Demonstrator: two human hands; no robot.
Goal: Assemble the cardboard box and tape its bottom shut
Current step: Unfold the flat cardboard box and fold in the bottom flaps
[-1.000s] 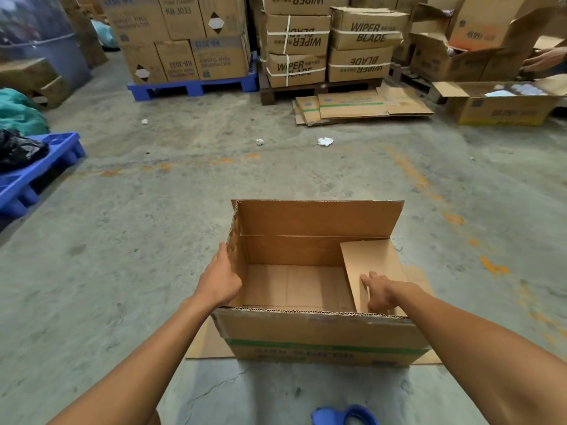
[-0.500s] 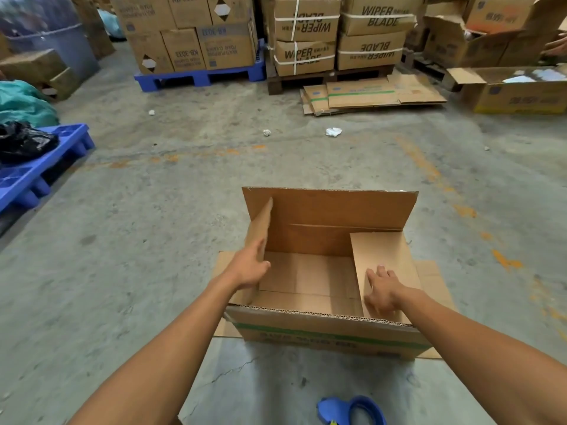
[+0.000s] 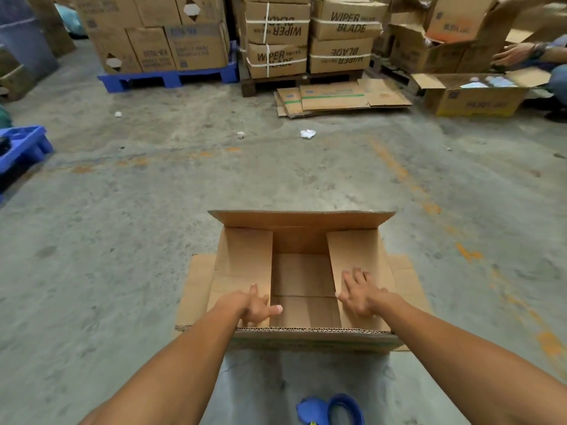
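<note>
The left hand (image 3: 256, 308) lies on the folded-in left flap (image 3: 242, 265), fingers loose and clasping nothing. The right hand (image 3: 362, 294) presses flat, fingers spread, on the right flap (image 3: 357, 253). Between the flaps a gap stays open. The brown cardboard box (image 3: 302, 337) sits on bare concrete floor (image 3: 122, 240), far flap (image 3: 302, 219) upright, near flap level. A blue tape dispenser (image 3: 333, 411) lies just in front. Stacked cartons (image 3: 313, 35) on pallets stand well beyond.
</note>
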